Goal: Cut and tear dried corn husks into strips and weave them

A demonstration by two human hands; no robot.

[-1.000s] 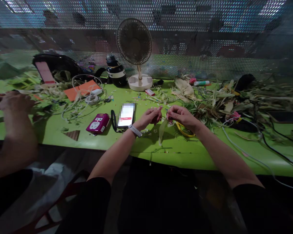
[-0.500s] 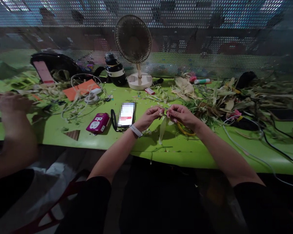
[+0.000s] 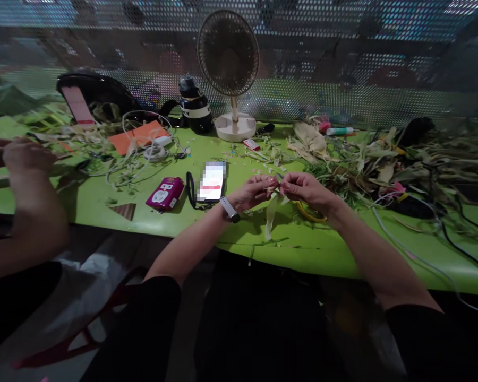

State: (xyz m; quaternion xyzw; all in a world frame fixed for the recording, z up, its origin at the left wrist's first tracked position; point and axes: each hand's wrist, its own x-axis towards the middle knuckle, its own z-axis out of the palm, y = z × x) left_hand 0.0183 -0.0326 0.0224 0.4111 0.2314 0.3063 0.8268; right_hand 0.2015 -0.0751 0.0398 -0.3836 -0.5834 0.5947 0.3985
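My left hand (image 3: 255,192), with a watch at the wrist, pinches one end of a pale strip of dried leaf (image 3: 270,215). Close beside it, my right hand (image 3: 302,188) has its fingers pressed together at the same bit of leaf, and a small dark tip sticks up between the hands. The strip hangs down over the green table (image 3: 207,233). Beneath my right hand lies a yellow ring-shaped thing (image 3: 310,212), partly covered. A lit phone (image 3: 212,181) lies left of my left hand.
Behind stand a fan (image 3: 235,127) and a black bottle (image 3: 199,112). A purple power socket (image 3: 165,194) lies left, dried leaves (image 3: 358,164) and cables right. Another person's arm (image 3: 34,196) rests at the far left.
The view has shifted a little, so most things on the table sit farther right. My left wrist has turned, showing more of the watch. Both hands remain together at the leaf strip.
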